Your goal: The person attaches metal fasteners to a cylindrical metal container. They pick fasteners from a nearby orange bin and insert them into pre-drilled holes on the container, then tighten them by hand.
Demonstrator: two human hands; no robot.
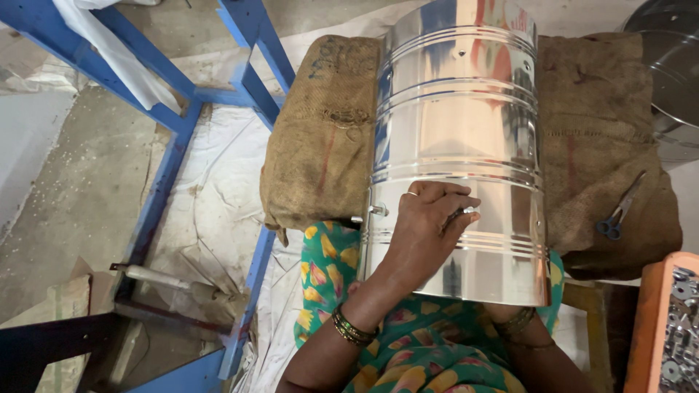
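A shiny ribbed steel drum (459, 124) lies on its side on a burlap sack (324, 138), its open end toward me. My left hand (429, 222) rests on the drum's outer wall, fingers pinched on a small metal fitting (468, 211) at the surface. A bolt (377, 210) sticks out of the drum's left side. My right arm (520, 327) goes up into the drum's open end, and that hand is hidden inside. Bangles circle both wrists.
Blue-handled scissors (619, 215) lie on the sack at the right. An orange tray (644, 320) of small metal washers and nuts sits at the lower right. A blue metal frame (164, 175) stands at the left over white sheeting. Another steel vessel (673, 65) is at top right.
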